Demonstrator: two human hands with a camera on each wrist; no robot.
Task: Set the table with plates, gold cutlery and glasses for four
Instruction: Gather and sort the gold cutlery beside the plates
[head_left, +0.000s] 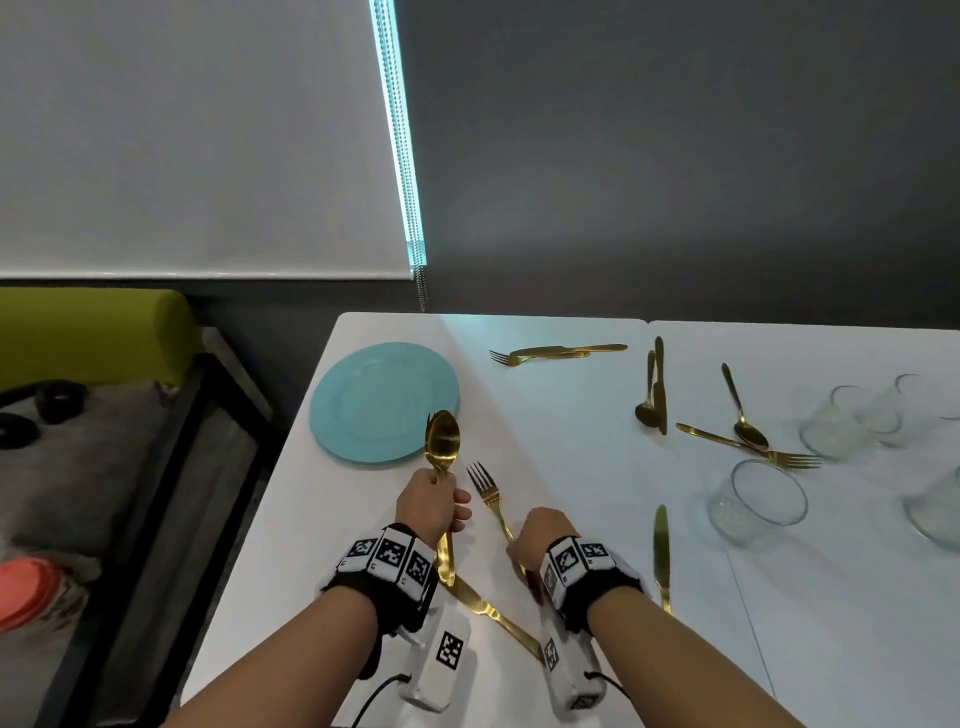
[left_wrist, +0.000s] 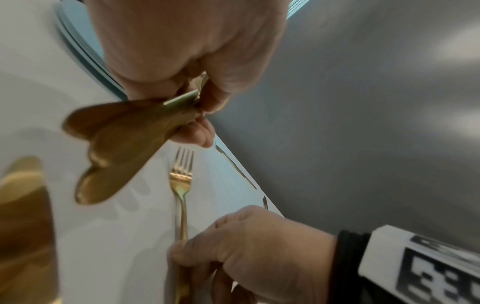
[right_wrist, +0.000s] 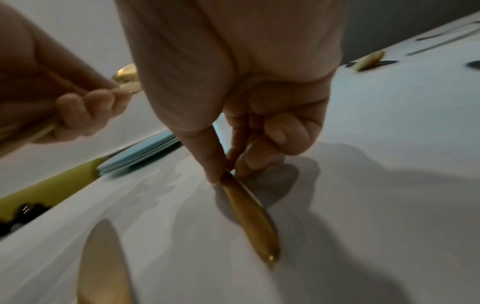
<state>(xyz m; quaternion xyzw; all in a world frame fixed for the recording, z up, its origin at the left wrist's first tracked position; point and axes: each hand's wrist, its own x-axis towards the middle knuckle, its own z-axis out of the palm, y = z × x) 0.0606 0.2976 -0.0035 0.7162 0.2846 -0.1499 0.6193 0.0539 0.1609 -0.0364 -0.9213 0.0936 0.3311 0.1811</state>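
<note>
My left hand (head_left: 434, 506) grips a gold spoon (head_left: 442, 441) upright, bowl up, just in front of the blue plates (head_left: 384, 402). The left wrist view shows more gold handles (left_wrist: 116, 148) fanned out of that left hand (left_wrist: 200, 107). My right hand (head_left: 537, 535) pinches the handle of a gold fork (head_left: 485, 491) that lies on the white table (head_left: 571, 467), tines pointing away. In the right wrist view its fingertips (right_wrist: 215, 174) close on the fork handle (right_wrist: 249, 216). A gold knife (head_left: 488, 610) lies slantwise under both wrists.
Another knife (head_left: 661, 556) lies to the right. Further back are a fork with a knife (head_left: 556, 353), a spoon with a knife (head_left: 654, 389), and a spoon crossing a fork (head_left: 748, 441). Several glasses (head_left: 758, 506) stand at the right. A green bench (head_left: 93, 332) is left of the table.
</note>
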